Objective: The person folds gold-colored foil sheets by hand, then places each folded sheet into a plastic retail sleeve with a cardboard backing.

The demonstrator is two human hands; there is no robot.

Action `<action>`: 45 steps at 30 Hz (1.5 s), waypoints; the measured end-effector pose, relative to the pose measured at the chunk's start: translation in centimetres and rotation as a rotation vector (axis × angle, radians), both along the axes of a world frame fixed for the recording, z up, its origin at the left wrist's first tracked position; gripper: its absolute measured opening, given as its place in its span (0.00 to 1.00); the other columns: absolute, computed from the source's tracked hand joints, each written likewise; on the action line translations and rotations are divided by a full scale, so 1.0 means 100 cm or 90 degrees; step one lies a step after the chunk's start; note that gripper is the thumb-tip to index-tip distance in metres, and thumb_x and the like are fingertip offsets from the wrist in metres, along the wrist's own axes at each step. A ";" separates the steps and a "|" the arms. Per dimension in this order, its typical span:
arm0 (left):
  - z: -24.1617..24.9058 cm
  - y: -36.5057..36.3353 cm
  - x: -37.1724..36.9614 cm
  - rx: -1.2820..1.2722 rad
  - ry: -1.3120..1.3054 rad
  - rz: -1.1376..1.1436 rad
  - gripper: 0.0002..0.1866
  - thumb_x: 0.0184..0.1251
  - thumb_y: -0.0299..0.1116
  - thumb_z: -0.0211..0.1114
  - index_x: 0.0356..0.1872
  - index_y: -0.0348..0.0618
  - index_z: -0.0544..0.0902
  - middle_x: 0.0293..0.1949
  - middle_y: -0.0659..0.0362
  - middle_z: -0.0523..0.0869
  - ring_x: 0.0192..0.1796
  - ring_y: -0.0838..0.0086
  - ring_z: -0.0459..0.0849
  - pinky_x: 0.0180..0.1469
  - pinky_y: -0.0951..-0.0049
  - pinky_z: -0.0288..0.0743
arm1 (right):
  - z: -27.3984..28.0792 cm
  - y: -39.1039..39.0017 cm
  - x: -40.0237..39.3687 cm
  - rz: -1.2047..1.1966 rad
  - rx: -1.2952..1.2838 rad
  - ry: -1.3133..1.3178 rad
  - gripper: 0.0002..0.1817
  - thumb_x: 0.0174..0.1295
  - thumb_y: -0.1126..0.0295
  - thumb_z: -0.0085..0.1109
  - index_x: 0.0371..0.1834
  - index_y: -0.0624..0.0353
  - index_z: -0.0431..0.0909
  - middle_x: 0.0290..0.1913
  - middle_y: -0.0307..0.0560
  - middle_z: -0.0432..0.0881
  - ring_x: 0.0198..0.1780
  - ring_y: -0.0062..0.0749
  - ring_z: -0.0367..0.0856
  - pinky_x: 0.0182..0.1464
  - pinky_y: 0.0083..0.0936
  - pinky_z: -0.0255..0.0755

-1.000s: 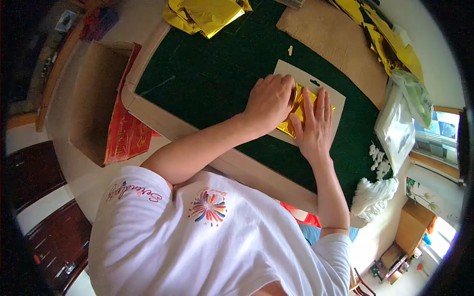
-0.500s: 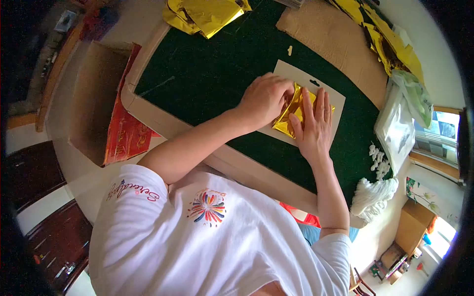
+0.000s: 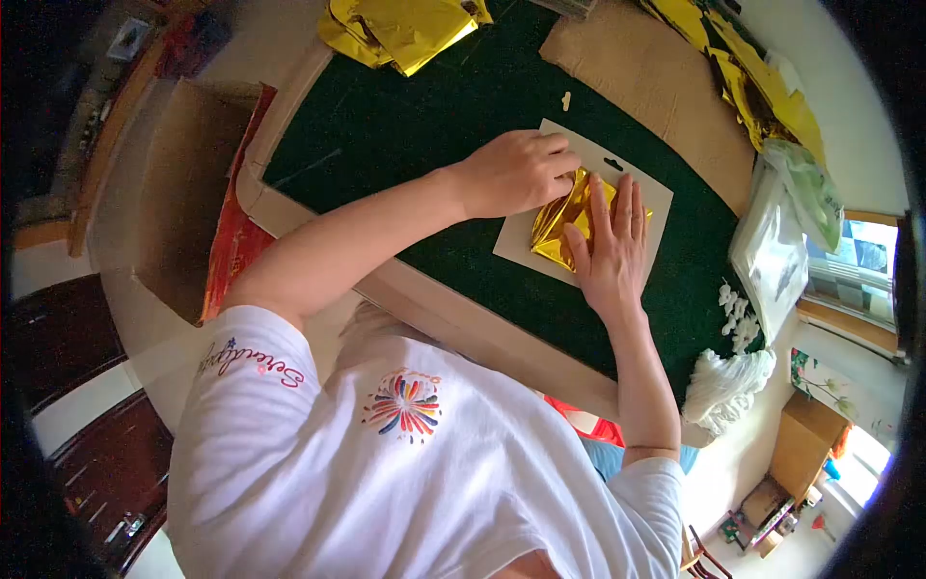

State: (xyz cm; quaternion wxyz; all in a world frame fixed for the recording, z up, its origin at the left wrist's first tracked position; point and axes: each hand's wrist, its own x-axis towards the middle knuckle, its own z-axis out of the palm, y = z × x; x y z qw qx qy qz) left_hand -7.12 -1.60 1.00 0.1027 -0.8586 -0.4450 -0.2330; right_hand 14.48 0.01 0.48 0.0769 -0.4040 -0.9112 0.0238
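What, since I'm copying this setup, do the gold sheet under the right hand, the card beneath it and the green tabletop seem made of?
Gold sheet: probably foil or metallised film, mirror-shiny, with bright highlights and crisp creases.
Card: likely paperboard, pale and matt, flat with a punched slot.
Tabletop: perhaps felt-like cloth, dull with little glare; no weave shows.

The left hand's (image 3: 516, 174) curled fingers hide their own tips, so whether they pinch the gold foil (image 3: 555, 232) cannot be told. The person's right hand (image 3: 617, 251) covers part of that foil, which in turn masks the middle of the pale card (image 3: 641, 174). Taking the view as a clock face, the top edge crops a foil heap (image 3: 410, 34) near twelve and a greyish object (image 3: 571, 7) toward one. At four, small items (image 3: 767, 531) are too tiny to identify. The bottom edge cuts the white shirt (image 3: 424, 492) at six.
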 end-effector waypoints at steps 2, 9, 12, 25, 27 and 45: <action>-0.002 0.001 0.001 0.000 0.010 -0.014 0.03 0.58 0.29 0.64 0.28 0.43 0.84 0.39 0.61 0.82 0.47 0.71 0.80 0.47 0.72 0.81 | 0.000 0.000 0.000 -0.007 -0.008 -0.010 0.33 0.73 0.44 0.39 0.77 0.44 0.56 0.78 0.60 0.50 0.80 0.53 0.44 0.77 0.45 0.44; -0.012 -0.002 0.001 0.040 -0.011 -0.034 0.03 0.56 0.31 0.63 0.31 0.46 0.81 0.38 0.61 0.80 0.43 0.71 0.81 0.40 0.72 0.81 | -0.001 0.000 0.001 -0.003 -0.005 -0.001 0.33 0.73 0.45 0.40 0.77 0.44 0.56 0.78 0.59 0.50 0.80 0.52 0.44 0.77 0.45 0.43; -0.015 -0.001 0.001 0.043 -0.003 -0.040 0.03 0.55 0.31 0.63 0.30 0.46 0.81 0.36 0.62 0.79 0.42 0.72 0.81 0.38 0.73 0.81 | -0.001 -0.001 0.001 -0.006 -0.006 -0.006 0.33 0.73 0.45 0.40 0.78 0.44 0.56 0.78 0.59 0.50 0.80 0.52 0.44 0.77 0.45 0.44; -0.003 -0.013 -0.006 0.026 -0.062 -0.019 0.03 0.58 0.32 0.64 0.29 0.46 0.81 0.31 0.62 0.74 0.37 0.73 0.82 0.32 0.74 0.81 | 0.000 0.000 0.001 0.002 -0.007 0.005 0.33 0.73 0.45 0.41 0.77 0.44 0.56 0.78 0.60 0.50 0.80 0.52 0.44 0.77 0.46 0.44; -0.001 -0.016 -0.010 0.016 -0.024 -0.048 0.02 0.57 0.31 0.64 0.29 0.46 0.81 0.31 0.62 0.75 0.36 0.73 0.82 0.32 0.75 0.81 | 0.000 0.000 0.001 0.002 -0.008 0.005 0.33 0.73 0.45 0.40 0.77 0.44 0.56 0.78 0.60 0.50 0.80 0.52 0.44 0.77 0.47 0.44; 0.002 0.008 -0.021 0.047 0.131 -0.248 0.03 0.56 0.31 0.62 0.25 0.46 0.80 0.26 0.64 0.79 0.31 0.74 0.83 0.28 0.75 0.79 | 0.000 0.000 0.000 -0.003 -0.004 -0.001 0.33 0.73 0.45 0.40 0.77 0.44 0.57 0.78 0.61 0.51 0.79 0.54 0.45 0.77 0.47 0.44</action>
